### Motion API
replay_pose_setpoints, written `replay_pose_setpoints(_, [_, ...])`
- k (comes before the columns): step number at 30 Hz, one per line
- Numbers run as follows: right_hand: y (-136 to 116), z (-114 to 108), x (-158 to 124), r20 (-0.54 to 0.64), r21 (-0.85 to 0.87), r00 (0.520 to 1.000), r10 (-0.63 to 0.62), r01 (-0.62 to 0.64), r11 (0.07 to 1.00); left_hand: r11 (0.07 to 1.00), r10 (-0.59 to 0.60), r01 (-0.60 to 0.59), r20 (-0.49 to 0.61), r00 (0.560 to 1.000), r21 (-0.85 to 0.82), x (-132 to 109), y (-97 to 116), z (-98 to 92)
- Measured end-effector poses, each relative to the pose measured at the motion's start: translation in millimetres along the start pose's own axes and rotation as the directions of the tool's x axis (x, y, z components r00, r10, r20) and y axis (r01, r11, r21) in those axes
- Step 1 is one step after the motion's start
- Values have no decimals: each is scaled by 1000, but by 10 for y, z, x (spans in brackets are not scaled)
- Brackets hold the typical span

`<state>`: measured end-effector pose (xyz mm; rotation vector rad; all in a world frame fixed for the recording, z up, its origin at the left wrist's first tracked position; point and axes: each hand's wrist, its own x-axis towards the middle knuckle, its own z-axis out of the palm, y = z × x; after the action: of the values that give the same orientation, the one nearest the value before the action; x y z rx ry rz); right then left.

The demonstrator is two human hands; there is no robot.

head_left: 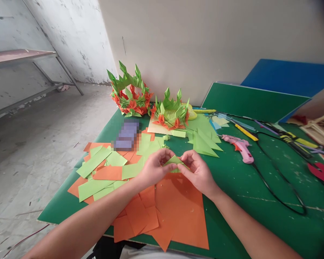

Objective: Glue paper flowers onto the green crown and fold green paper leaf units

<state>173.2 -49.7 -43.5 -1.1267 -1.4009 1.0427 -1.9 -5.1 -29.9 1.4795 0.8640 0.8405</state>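
Observation:
Between my two hands is a small folded piece of light green paper (174, 160), held above a sheet of orange paper (183, 208). My left hand (158, 166) pinches its left side, thumb in front and fingers behind. On the other side, my right hand (196, 171) grips the right edge with thumb and fingertips. Just beyond my hands lie small folded green paper pieces (166, 137). Cut strips of green paper (94, 162) and orange paper (108, 173) are heaped left of my left hand.
Two green-and-orange folded-paper crowns, a taller one (131, 95) and a lower one (172, 111), stand at the back. A pink glue gun (239, 147) with a black cord lies right, near a yellow-handled cutter (245, 132). Boards (253, 102) lean against the wall. A blurred-out dark object (126, 135) lies left.

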Motion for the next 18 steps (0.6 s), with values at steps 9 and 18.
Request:
replay_pose_setpoints(9, [-92, 11, -11, 127, 20, 956, 265, -269, 963, 943, -129, 106, -52, 990, -316, -60, 59, 68])
replay_pose_setpoints(18, [-87, -20, 10, 88, 121, 962, 258, -267, 956, 881, -194, 174, -2, 981, -440, -33, 77, 70])
